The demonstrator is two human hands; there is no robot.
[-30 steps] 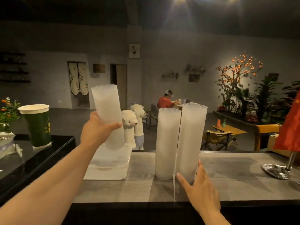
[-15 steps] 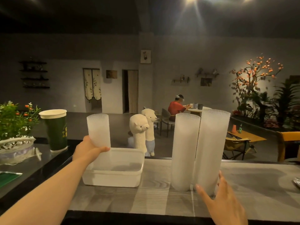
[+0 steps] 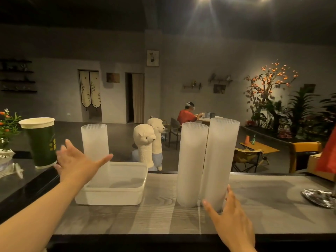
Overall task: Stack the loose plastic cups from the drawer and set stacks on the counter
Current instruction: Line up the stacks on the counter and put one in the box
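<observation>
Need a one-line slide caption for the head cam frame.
Left hand open beside a cup stack standing in the plastic tub; right hand steadies two taller stacks on the counter.

left hand (image 3: pixel 76 165) open, fingers spread — right hand (image 3: pixel 231 221) open, palm forward.

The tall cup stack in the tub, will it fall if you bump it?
Probably. The cup stack is tall and narrow, so it looks tippy. Thin plastic likely makes it light. The tub wall might catch it.
</observation>
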